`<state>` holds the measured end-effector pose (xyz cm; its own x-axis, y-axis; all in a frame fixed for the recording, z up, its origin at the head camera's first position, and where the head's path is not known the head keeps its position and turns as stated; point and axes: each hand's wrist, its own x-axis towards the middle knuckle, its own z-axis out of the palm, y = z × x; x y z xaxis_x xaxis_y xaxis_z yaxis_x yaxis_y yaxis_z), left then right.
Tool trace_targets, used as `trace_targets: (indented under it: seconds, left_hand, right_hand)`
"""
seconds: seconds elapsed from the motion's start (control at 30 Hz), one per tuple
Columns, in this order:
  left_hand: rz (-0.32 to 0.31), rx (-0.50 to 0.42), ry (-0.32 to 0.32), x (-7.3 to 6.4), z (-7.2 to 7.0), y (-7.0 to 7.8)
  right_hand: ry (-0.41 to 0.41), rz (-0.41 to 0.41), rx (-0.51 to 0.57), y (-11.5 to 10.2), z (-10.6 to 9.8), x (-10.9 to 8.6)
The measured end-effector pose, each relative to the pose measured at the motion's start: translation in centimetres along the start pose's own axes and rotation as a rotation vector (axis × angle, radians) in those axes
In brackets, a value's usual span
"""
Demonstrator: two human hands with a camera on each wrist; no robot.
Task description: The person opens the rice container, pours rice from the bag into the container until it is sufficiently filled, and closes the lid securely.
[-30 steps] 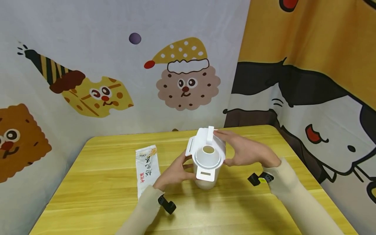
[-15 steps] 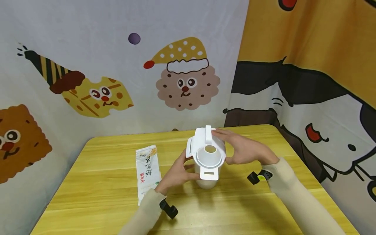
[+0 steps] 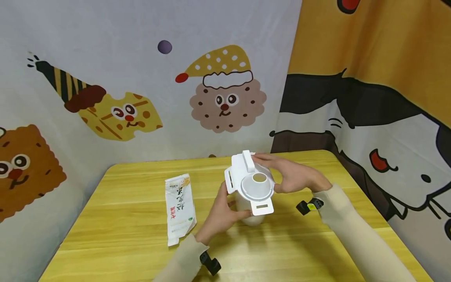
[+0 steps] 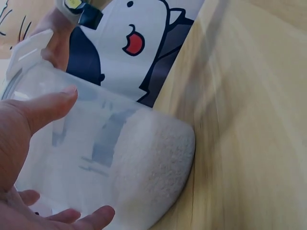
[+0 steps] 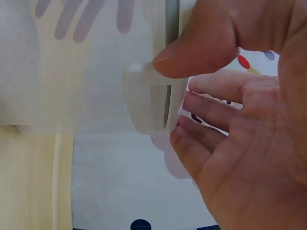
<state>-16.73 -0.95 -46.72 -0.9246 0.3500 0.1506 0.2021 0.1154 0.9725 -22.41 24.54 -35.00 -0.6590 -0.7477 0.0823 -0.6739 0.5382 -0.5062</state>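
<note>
A clear plastic storage jar [image 4: 91,124] with white grains [image 4: 153,153] in its lower part stands on the table. Its white lid [image 3: 243,164] has slotted side flaps, an upright strap and a round spout piece with a hole. My left hand [image 3: 222,215] grips the jar's left side, thumb in front and fingers behind, in the head view. At the lid's right edge is my right hand [image 3: 289,172], its thumb and fingers bent around the rim. In the right wrist view its thumb lies over a lid flap [image 5: 153,100], with the fingers beyond it.
A white printed packet [image 3: 179,207] lies flat on the wooden table [image 3: 123,219], left of the jar. A cartoon-print curtain [image 3: 176,129] hangs behind the table and along its right side.
Lid and jar have turned a little counterclockwise as seen from above, the front flap swinging right. My left hand has moved right with the jar; the right hand stays at the rim.
</note>
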Motion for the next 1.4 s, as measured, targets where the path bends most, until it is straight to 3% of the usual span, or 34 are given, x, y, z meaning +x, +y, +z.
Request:
trace_targets:
  seconds: [0.23,0.43,0.63,0.83,1.1,1.4]
  left_hand:
    - [-0.006,0.02,0.002,0.0,0.1,-0.1]
    - [-0.007,0.013,-0.028,0.1,-0.6,-0.1]
    - [-0.02,0.026,-0.053,0.5,-1.5,-0.3]
    - [-0.033,0.005,-0.103,1.3,-2.3,-1.0]
    - [-0.041,-0.018,-0.144,1.8,-3.3,-1.6]
    - [-0.072,-0.097,-0.181,2.0,-3.2,-1.5]
  right_hand:
    - [0.003,-0.005,-0.009,-0.2,-0.1,-0.1]
    - [0.012,0.023,-0.072,-1.2,-0.3,-0.6]
    - [0.033,0.022,-0.06,-2.3,-0.6,-1.5]
    - [0.052,0.012,-0.043,-3.3,-0.6,-2.4]
    - [0.057,0.088,-0.044,-4.7,0.0,-3.2]
    - [0.069,0.089,-0.064,-5.8,1.0,-3.0]
